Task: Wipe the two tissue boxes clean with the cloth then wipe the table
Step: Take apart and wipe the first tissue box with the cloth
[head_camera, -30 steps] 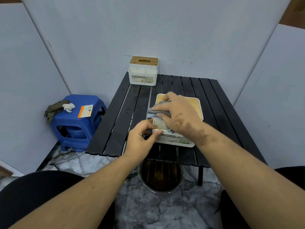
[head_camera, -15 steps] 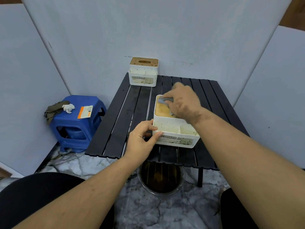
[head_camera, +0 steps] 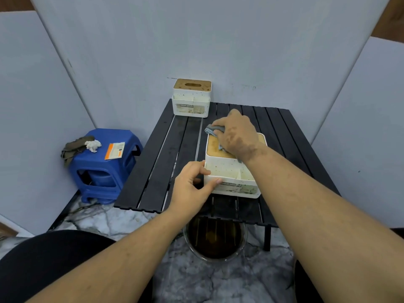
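A white tissue box (head_camera: 227,173) with a wooden lid stands near the front of the black slatted table (head_camera: 166,149). My right hand (head_camera: 237,134) presses a grey-blue cloth (head_camera: 213,129) on the far left part of that lid; most of the cloth is hidden under the hand. My left hand (head_camera: 193,182) grips the box's near left corner, thumb on the front face. A second white tissue box (head_camera: 192,98) with a slotted wooden lid stands at the table's far left corner, untouched.
A blue plastic stool (head_camera: 102,162) left of the table carries a dark rag, a crumpled tissue and an orange card. A glass bowl (head_camera: 215,239) of dark liquid sits on the marble floor under the table's front edge. Grey panels enclose the space.
The near box, tipped toward me a second ago, now stands flat. My right hand has slid the cloth from the front face up over the lid toward its far left edge.
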Tool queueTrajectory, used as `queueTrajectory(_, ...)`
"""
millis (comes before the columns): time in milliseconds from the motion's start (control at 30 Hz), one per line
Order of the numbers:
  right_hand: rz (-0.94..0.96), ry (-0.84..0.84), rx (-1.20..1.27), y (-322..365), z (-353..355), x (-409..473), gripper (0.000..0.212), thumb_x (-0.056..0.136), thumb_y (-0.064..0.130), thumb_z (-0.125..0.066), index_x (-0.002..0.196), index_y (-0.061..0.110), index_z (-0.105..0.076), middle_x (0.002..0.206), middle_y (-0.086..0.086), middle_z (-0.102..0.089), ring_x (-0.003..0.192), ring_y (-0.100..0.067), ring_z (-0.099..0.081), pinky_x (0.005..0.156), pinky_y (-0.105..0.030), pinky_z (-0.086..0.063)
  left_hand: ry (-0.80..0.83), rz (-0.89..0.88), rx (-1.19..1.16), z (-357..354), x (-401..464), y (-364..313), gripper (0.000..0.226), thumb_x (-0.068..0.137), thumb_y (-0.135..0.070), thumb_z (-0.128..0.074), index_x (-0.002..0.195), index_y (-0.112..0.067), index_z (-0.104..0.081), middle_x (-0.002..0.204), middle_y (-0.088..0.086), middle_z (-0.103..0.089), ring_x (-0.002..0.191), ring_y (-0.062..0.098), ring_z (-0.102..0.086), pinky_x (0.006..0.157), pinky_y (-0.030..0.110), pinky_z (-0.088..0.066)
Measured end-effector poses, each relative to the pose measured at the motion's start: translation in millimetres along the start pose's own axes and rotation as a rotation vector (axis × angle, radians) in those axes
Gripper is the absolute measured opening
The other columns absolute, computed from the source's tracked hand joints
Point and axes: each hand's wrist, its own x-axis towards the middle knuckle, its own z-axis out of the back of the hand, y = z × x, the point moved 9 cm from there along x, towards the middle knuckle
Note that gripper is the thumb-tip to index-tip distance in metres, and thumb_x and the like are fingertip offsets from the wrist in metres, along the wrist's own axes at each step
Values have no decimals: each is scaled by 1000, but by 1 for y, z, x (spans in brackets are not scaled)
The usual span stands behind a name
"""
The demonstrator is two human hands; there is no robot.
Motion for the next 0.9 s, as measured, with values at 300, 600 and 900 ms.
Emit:
queueTrajectory(300,269,264,66,34,3,-40,19,91,27,-71,108,31,-76,110,5,-57,102,-16,-57,90,-34,-49,-49,12,34,3,1,-3,32,78,-21,-87,74,-19,-56,90,0,-63,86,13,-63,66,25,-50)
queueTrajectory(600,58,127,-61,19,5,-1,24,93,30,-68,116,30,-73,99,9,-52,103,-20,-55,81,-31,-47,-23,86,-10,1,-2,-1,27,80,-16,-85,77,-17,-58,110,-4,-70,89,2,-66,70,14,-50)
queueTrajectory(900,274,216,-82,28,2,-49,23,96,27,-63,118,31,-71,110,9,-55,107,-18,-51,89,-33,-46,-31,69,-8,2,-1,-3,26,79,-16,-86,77,-14,-60,97,-3,-68,81,-1,-62,67,14,-49)
